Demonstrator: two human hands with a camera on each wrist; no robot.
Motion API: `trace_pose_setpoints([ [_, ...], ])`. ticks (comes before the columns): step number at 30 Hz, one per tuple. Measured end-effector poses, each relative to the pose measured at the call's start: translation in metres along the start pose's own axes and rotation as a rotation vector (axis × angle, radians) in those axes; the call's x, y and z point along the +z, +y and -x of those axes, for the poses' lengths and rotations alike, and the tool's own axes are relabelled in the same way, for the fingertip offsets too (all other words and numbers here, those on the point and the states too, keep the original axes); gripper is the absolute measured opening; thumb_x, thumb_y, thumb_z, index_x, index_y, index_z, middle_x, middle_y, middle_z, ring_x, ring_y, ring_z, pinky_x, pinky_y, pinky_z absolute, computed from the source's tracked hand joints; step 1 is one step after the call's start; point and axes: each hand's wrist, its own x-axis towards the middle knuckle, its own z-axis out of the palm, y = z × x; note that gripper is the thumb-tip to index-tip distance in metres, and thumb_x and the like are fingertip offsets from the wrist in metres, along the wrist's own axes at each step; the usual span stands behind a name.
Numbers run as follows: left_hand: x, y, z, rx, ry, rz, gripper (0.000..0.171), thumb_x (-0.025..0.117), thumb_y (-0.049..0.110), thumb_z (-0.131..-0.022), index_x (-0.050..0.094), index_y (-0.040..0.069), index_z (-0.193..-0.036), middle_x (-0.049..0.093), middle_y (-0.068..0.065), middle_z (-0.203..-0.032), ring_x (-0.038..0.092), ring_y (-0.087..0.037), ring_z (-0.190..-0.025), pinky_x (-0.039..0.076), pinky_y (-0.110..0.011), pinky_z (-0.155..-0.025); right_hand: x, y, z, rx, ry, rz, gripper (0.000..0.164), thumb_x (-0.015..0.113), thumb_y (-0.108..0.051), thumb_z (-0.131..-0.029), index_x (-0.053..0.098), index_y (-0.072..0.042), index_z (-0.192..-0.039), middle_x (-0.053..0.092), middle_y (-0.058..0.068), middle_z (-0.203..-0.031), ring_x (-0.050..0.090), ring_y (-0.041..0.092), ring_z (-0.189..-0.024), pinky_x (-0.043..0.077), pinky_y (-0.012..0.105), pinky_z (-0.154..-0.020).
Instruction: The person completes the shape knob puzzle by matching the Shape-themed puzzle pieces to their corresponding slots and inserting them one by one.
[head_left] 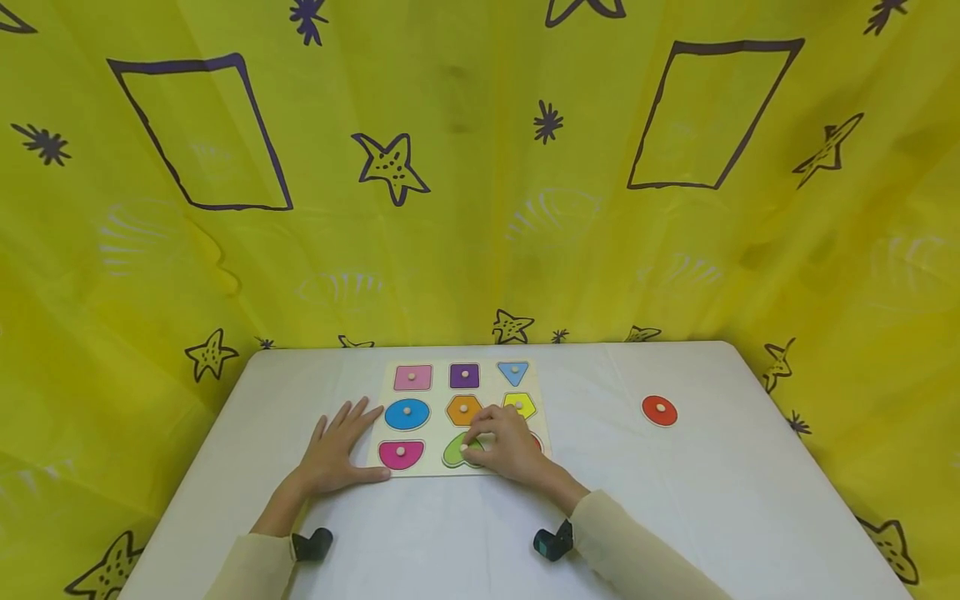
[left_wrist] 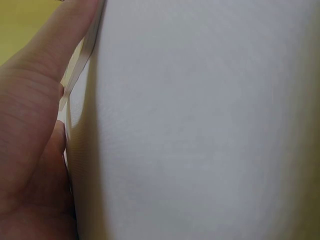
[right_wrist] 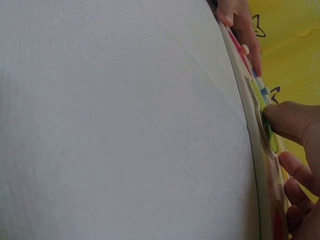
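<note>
A pale wooden knob puzzle board (head_left: 433,467) lies on the white table, filled with coloured shapes. My right hand (head_left: 510,446) pinches the small knob of the green heart-shaped puzzle piece (head_left: 452,452) between thumb and fingers, at the board's lower right. In the right wrist view the thumb (right_wrist: 290,119) is against the green piece, whose edge stands slightly above the board. My left hand (head_left: 337,450) rests with spread fingers at the board's left edge, thumb at its lower left corner. A red piece (head_left: 537,442) on the board is mostly hidden behind the right hand.
A red round knobbed piece (head_left: 660,411) lies apart on the table's right side. The board also bears pink, purple, blue, orange, yellow and magenta shapes, among them a blue oval (head_left: 418,414). A yellow patterned curtain (head_left: 465,250) hangs behind the table (head_left: 600,467).
</note>
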Motion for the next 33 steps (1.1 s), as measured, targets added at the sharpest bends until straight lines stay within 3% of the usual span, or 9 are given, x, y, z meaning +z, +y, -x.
trace_pose_setpoints([
  [8,-0.0038,0.0042,0.0013,0.005,0.005,0.02,0.107,0.082,0.063,-0.072,0.042,0.014,-0.158,0.029,-0.02,-0.166,0.015,-0.048,-0.153,0.002,-0.075,-0.117,0.0014,0.0008,0.002,-0.047,0.013,0.03,0.004,0.084,-0.018,-0.083,0.08,-0.019,-0.084,0.067,0.0,-0.106,0.053,0.024,-0.103,0.039,0.053,-0.097],
  [33,-0.0005,0.0004,0.0,-0.003,0.001,0.009,0.107,0.082,0.064,-0.072,0.041,0.015,-0.158,0.028,-0.019,-0.166,0.014,-0.047,-0.153,0.001,-0.074,-0.118,0.0034,0.004,0.0033,-0.042,0.0,0.031,0.006,0.084,-0.019,-0.084,0.081,-0.023,-0.085,0.066,-0.003,-0.108,0.05,0.022,-0.105,0.038,0.053,-0.097],
])
